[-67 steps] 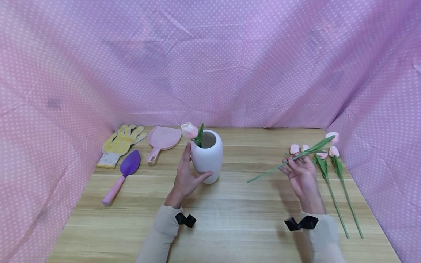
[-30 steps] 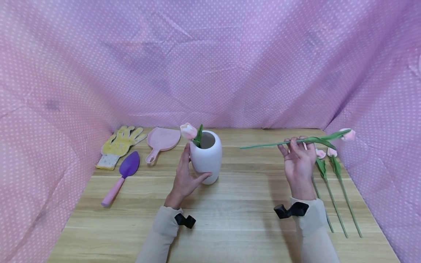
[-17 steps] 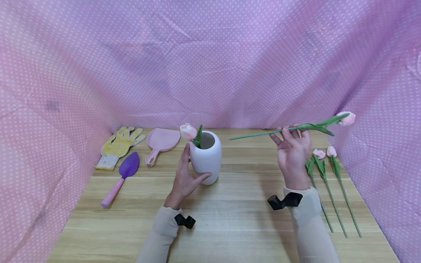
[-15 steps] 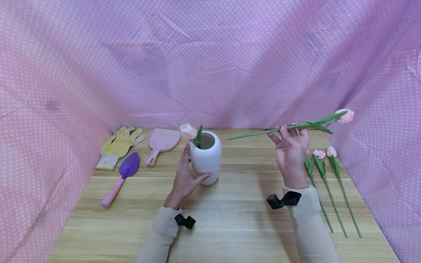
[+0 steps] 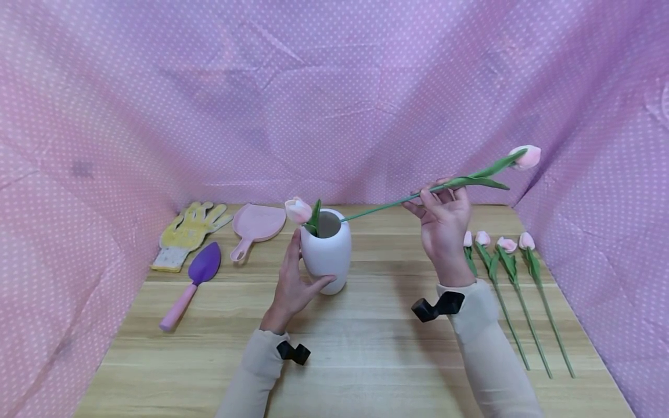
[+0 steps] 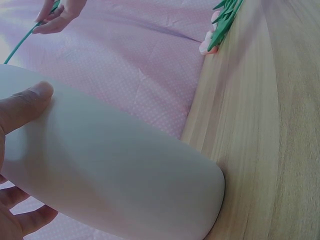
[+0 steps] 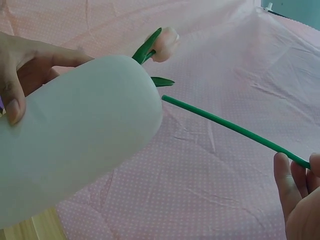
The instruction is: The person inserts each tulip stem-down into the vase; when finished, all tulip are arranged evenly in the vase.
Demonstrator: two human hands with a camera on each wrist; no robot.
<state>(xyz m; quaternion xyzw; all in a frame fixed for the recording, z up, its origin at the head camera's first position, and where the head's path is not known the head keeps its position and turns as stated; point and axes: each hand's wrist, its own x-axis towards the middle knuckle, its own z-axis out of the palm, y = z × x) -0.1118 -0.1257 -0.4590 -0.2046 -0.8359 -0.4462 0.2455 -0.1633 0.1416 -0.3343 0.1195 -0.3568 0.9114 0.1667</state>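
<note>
A white vase point(image 5: 326, 261) stands upright on the table, with one pale pink tulip point(image 5: 298, 210) in it leaning left over the rim. My left hand point(image 5: 295, 284) grips the vase from its left side, thumb across the front; the left wrist view shows the thumb point(image 6: 30, 102) on the vase wall. My right hand point(image 5: 444, 223) pinches the green stem point(image 7: 230, 128) of another tulip point(image 5: 525, 157), its bloom up to the right. In the head view the stem's lower end is at the vase's right rim; in the right wrist view it is just off the mouth.
Several pink tulips point(image 5: 506, 246) lie side by side on the right of the wooden table point(image 5: 366, 371). At the left lie a yellow-and-white glove point(image 5: 190, 229), a purple trowel point(image 5: 205, 264) and a pink dustpan point(image 5: 259, 222). Pink dotted cloth point(image 5: 334, 104) surrounds the table.
My right hand has lifted its tulip off toward the left and up, turning the stem so its lower end comes to the vase rim. The left hand and the vase stay put.
</note>
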